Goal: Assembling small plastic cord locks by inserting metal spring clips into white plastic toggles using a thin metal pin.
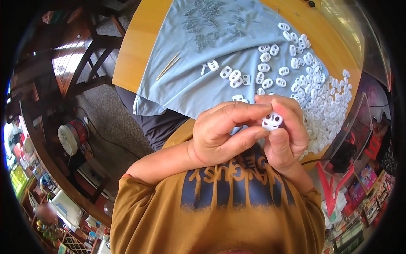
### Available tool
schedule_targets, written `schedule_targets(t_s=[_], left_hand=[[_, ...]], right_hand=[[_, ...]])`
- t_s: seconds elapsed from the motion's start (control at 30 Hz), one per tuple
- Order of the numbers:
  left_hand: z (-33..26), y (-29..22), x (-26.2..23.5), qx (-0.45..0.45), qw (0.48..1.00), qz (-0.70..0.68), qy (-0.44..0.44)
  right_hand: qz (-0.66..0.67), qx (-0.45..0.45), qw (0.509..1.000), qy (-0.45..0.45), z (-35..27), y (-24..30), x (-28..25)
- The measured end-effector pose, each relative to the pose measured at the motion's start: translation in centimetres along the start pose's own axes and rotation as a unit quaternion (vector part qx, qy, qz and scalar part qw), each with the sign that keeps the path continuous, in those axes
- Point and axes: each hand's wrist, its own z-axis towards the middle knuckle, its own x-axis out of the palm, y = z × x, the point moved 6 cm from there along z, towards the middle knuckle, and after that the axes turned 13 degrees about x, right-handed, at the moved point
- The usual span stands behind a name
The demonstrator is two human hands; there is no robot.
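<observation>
Pinched tight between fingers (253,111) of left hand (224,135) and right hand (287,135): one white two-hole toggle (272,121), held at chest. Beyond the fingertips, a few toggles set apart (231,76) on the blue cloth (177,80); off to the right, a large heap (325,101), seemingly untouched. Farther out, grey pins (211,21) and thin sticks (168,66). Judged early going, most left.

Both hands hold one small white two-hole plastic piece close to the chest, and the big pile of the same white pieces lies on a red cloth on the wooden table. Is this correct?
Not quite. The head view shows the cloth is light blue, not red. The rest holds: the left hand and right hand hold one white two-hole piece, and the pile of white pieces lies on that cloth on the wooden table.
</observation>
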Motion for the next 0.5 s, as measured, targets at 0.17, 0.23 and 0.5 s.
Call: schedule_targets(t_s=[0.17,0.23,0.5], left_hand=[[-0.13,0.47,0.27,0.004,0.998,-0.061,-0.009],[-0.06,0.50,0.51,0.016,0.996,-0.089,-0.011],[0.49,0.16,0.59,0.045,0.996,-0.076,0.000]], right_hand=[[0.003,0.004,1.000,0.023,0.12,0.10,-0.18],[0.001,-0.001,1.000,0.023,0.13,0.14,-0.28],[0.014,-0.035,0.999,0.009,0.36,0.68,-0.32]])
